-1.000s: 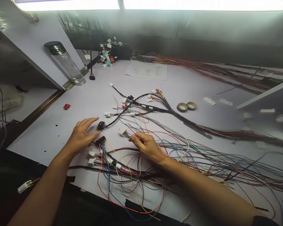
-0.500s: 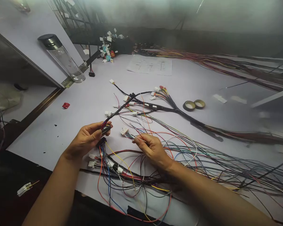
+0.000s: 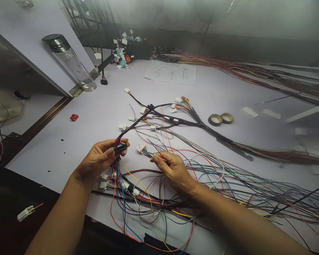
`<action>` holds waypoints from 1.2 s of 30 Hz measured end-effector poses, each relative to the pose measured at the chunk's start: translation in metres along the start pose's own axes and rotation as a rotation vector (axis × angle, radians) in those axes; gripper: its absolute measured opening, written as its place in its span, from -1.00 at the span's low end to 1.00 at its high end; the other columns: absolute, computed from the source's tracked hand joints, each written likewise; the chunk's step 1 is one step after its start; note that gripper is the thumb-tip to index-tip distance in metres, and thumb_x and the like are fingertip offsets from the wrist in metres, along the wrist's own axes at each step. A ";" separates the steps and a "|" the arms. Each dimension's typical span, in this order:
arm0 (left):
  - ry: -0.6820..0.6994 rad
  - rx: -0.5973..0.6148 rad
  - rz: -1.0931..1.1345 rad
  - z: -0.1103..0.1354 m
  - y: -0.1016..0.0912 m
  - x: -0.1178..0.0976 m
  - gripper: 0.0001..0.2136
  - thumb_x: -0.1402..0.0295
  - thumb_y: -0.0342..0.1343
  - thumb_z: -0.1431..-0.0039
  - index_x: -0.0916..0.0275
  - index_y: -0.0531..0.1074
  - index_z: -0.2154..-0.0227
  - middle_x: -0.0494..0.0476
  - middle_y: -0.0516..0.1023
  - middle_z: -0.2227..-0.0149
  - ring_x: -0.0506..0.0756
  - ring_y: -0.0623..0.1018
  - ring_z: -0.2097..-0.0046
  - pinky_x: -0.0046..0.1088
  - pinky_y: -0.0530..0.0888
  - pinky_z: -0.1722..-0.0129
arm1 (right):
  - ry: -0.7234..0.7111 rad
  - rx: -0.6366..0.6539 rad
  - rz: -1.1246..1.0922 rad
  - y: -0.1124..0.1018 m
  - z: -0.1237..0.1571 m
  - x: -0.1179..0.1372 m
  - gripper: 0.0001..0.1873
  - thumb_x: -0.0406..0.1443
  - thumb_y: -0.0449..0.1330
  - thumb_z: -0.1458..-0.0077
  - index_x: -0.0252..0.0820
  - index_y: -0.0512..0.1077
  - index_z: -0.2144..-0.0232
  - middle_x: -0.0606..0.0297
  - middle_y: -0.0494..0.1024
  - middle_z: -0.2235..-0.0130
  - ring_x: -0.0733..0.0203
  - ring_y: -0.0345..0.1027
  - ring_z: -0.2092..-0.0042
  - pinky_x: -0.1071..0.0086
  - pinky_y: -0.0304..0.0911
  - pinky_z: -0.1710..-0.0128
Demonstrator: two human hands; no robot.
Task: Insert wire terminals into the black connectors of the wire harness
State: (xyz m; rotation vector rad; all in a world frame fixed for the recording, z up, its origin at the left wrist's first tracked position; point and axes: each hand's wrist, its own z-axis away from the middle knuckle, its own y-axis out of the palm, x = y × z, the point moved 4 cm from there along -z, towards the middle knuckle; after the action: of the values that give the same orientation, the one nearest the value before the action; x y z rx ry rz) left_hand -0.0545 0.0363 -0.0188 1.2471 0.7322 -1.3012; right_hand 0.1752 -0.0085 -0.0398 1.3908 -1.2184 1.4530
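Observation:
My left hand (image 3: 102, 156) is closed around a black connector (image 3: 120, 147) at the end of a black-wrapped cable branch (image 3: 138, 122). My right hand (image 3: 174, 170) pinches thin wires, a white one among them; a white connector (image 3: 141, 148) with several wires lies just beyond its fingertips. Below the left hand, loose coloured wires (image 3: 119, 184) hang from a dark connector that the hand partly hides. The taped wire harness (image 3: 212, 131) runs across the table to the right, with white and red connectors (image 3: 178, 101) on its branches.
A glass bottle (image 3: 74, 69) leans at the left. Two tape rolls (image 3: 215, 119) and a printed sheet (image 3: 171, 72) lie farther back. A red connector (image 3: 74, 117) is on the left of the table (image 3: 50, 141). Bundled wires (image 3: 241, 72) stretch along the back right.
The left hand has turned the black connector slightly and shifted a little to the right. The right hand keeps its pinch on the wires almost unmoved. The camera view has shifted slightly.

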 end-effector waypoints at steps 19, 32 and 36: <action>0.278 -0.155 -0.571 -0.014 -0.019 -0.009 -0.62 0.23 0.37 0.08 0.16 0.61 0.14 0.19 0.56 0.07 0.15 0.49 0.04 -0.52 0.43 0.00 | 0.056 -0.008 -0.042 -0.003 -0.003 0.000 -0.64 -0.08 0.08 -0.23 -0.22 0.51 0.36 0.31 0.45 0.43 0.28 0.31 0.35 0.40 0.21 0.30; 0.223 -0.230 -0.429 -0.007 -0.035 -0.010 -0.68 0.15 0.25 -0.07 0.23 0.62 0.18 0.23 0.63 0.21 0.10 0.55 0.29 -0.44 0.52 0.15 | 0.045 -0.008 -0.034 -0.002 -0.003 -0.001 -0.64 -0.10 0.08 -0.25 -0.21 0.48 0.41 0.29 0.45 0.43 0.26 0.31 0.34 0.40 0.19 0.30; 0.218 -0.189 -0.352 -0.006 -0.036 -0.010 -0.69 0.16 0.22 -0.11 0.25 0.61 0.18 0.26 0.62 0.18 0.09 0.54 0.31 -0.39 0.53 0.18 | 0.033 -0.011 -0.026 -0.002 -0.002 0.000 -0.65 -0.11 0.07 -0.26 -0.22 0.46 0.42 0.34 0.35 0.49 0.30 0.22 0.41 0.43 0.14 0.37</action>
State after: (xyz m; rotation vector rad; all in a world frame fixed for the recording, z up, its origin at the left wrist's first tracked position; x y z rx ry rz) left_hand -0.0896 0.0507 -0.0201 1.1496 1.2460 -1.3496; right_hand 0.1769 -0.0063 -0.0391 1.3655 -1.1820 1.4440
